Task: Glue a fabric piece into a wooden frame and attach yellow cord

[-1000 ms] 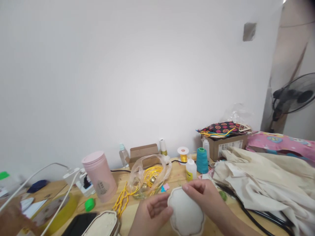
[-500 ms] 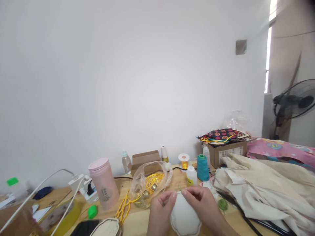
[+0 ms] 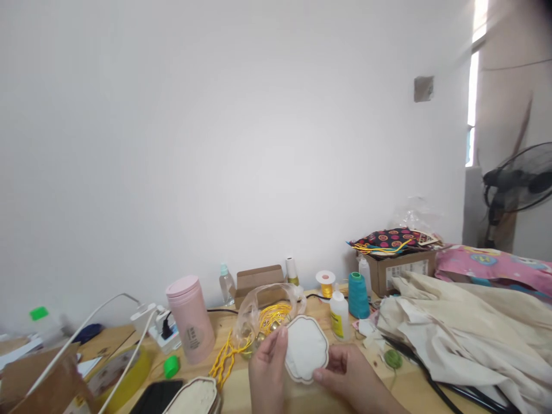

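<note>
Between my hands I see a white, scallop-edged fabric piece (image 3: 306, 349) with a darker line round its rim, its flat face toward me. My left hand (image 3: 269, 359) pinches its left edge between thumb and fingers. At the lower right edge, my right hand (image 3: 342, 371) grips it the same way, thumb in front. Just behind stands a clear plastic bag (image 3: 248, 313) with yellow cords (image 3: 273, 314) and brass-coloured bells. A similar scalloped piece (image 3: 194, 397) lies at the lower left, beside a black phone (image 3: 155, 397).
A pink tumbler (image 3: 192, 322), a power strip (image 3: 166, 336) and a green cap (image 3: 171, 366) stand left. Behind and right are a glue bottle (image 3: 339, 316), teal thread cone (image 3: 357, 296), yellow spool (image 3: 326, 284), cardboard box (image 3: 399, 273), cream cloth (image 3: 470, 328) and green yarn (image 3: 393, 359).
The scalloped piece has been raised and turned to face me. My hands have shifted from its top edge to its left and lower right edges.
</note>
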Available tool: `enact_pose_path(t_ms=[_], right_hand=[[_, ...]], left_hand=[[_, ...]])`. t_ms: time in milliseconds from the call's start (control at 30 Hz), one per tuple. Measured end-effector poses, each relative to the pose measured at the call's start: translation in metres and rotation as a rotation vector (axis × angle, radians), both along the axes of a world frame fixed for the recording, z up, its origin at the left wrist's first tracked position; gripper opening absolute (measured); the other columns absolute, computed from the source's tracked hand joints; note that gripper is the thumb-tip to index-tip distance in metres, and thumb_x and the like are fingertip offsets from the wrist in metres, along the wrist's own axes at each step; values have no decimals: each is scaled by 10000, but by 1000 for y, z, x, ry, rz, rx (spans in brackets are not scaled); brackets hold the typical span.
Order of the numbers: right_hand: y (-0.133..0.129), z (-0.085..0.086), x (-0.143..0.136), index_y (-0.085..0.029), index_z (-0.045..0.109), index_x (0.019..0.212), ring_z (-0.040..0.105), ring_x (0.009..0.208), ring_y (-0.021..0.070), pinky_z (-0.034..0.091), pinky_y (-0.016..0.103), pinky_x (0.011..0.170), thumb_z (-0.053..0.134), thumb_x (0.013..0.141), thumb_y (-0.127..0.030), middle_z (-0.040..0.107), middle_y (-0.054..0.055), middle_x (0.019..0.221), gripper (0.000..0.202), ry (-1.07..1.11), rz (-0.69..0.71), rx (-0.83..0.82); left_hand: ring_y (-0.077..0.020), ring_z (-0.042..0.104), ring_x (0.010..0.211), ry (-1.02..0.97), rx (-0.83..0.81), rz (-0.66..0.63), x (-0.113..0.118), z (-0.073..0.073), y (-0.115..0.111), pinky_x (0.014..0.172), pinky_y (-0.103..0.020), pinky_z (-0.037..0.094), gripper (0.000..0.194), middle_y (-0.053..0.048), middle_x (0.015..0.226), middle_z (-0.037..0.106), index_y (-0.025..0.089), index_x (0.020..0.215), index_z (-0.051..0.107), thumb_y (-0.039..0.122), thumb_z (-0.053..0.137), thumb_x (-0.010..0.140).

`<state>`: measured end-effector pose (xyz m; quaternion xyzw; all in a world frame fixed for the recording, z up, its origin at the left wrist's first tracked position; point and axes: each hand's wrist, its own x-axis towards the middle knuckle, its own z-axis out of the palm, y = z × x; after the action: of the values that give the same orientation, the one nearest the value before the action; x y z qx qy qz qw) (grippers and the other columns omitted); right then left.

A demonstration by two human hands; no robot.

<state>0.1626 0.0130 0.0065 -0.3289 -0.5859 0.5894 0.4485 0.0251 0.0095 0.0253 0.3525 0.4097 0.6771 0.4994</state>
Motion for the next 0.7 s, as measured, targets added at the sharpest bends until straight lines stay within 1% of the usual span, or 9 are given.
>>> enact_pose_path(t_ms=[100,167,233,400,533,633,700], right_hand=[[0,1,-3,-154,460,460,378,458,70,321,191,470,666,492,-373,417,-60,451,303,-61,-102,-11],[-1,3,-4,-175,376,428,313,438,58,282,185,443,653,483,-362,344,-75,431,339,-82,-151,-5],[-2,6,-4,-183,351,425,291,437,58,273,189,442,642,482,-359,323,-76,432,344,-94,-178,-2],[-4,9,-3,-184,362,417,294,434,63,279,194,446,643,479,-349,321,-76,421,331,-96,-214,9],[0,3,-1,-162,415,423,291,430,53,256,185,434,675,473,-363,337,-78,420,332,-63,-180,-3],[4,-2,3,-125,523,492,338,443,54,261,176,439,694,497,-374,424,-62,448,302,-8,-105,16],[6,-3,7,-111,580,540,386,463,62,289,177,459,664,560,-410,491,-42,479,311,30,-30,50]], left_hand=[[-188,620,682,-29,-2,-6,1,-3,-1,636,-267,494,250,-35,678,681,121,751,640,328,667,614],[-186,618,701,-51,-11,-7,0,-5,0,649,-267,493,247,-34,685,680,122,754,640,328,664,620],[-189,616,719,-66,-16,-5,0,-7,0,658,-268,491,259,-38,699,680,119,761,641,332,666,617],[-199,616,730,-75,24,-34,1,-8,0,653,-271,492,272,-50,712,677,114,772,645,338,664,618],[-201,621,706,-107,21,-38,2,-7,-1,635,-273,495,277,-52,698,678,118,765,649,341,673,603],[-196,623,706,-97,9,-41,1,-8,-1,638,-263,492,272,-44,694,682,126,771,650,348,662,614],[-196,623,715,-82,5,-24,1,-8,-1,641,-257,491,269,-35,682,683,129,779,648,348,656,623]])
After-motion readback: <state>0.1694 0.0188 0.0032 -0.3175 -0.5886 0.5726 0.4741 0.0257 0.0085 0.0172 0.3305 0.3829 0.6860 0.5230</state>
